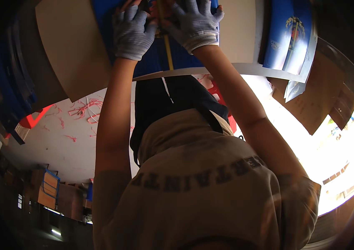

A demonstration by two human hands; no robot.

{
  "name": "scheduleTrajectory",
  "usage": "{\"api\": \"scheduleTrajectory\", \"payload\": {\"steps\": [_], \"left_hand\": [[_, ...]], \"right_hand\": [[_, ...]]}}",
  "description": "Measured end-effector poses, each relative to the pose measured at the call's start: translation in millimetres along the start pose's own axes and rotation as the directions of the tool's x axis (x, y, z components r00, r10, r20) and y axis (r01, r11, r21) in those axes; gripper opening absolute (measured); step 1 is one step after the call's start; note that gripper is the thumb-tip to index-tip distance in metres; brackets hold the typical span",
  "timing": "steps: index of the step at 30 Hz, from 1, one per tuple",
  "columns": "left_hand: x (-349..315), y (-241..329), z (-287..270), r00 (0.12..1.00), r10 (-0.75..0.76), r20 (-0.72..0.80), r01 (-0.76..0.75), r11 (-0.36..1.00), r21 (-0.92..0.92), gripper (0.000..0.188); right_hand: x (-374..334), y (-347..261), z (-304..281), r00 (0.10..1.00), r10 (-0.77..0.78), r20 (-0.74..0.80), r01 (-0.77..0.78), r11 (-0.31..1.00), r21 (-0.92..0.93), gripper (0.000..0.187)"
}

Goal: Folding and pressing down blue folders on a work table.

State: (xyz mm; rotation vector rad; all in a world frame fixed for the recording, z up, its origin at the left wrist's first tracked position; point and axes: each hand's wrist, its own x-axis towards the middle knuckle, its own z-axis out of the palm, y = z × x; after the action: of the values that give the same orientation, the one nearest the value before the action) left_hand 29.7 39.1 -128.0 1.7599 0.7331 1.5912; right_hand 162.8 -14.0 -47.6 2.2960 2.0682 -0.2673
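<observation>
My left hand (133,35) and my right hand (195,23) both wear grey striped gloves that leave the fingertips bare. They lie palm down with fingers spread on a glossy blue printed sheet (156,62) with a yellow stripe down its middle. Neither hand grips anything. Part of the sheet's printed emblem shows between the hands, and its far end is cut off by the top of the view. Greyish-brown board (68,46) shows on the left of the sheet, and more board (237,33) on its right.
Further right on the work surface lie blue printed sheets (287,39) with an emblem. Brown cardboard (310,89) stands beyond them. Blue sheets (12,79) are stacked at the far left. Below, pink-red strings (87,110) litter the pale floor near a red container (33,118).
</observation>
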Motion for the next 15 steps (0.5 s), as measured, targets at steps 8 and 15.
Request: {"api": "scheduleTrajectory", "payload": {"steps": [8, 15], "left_hand": [[21, 38, -15, 0.877, -0.297, 0.378, -0.036, 0.744, 0.667, 0.021], [16, 32, -17, 0.862, -0.300, 0.409, -0.065, 0.734, 0.676, 0.021]], "right_hand": [[1, 1, 1, 0.998, 0.032, 0.053, -0.037, 0.995, 0.091, 0.063], [2, 5, 12, 0.999, 0.010, -0.036, -0.005, 0.990, 0.144, 0.064]]}}
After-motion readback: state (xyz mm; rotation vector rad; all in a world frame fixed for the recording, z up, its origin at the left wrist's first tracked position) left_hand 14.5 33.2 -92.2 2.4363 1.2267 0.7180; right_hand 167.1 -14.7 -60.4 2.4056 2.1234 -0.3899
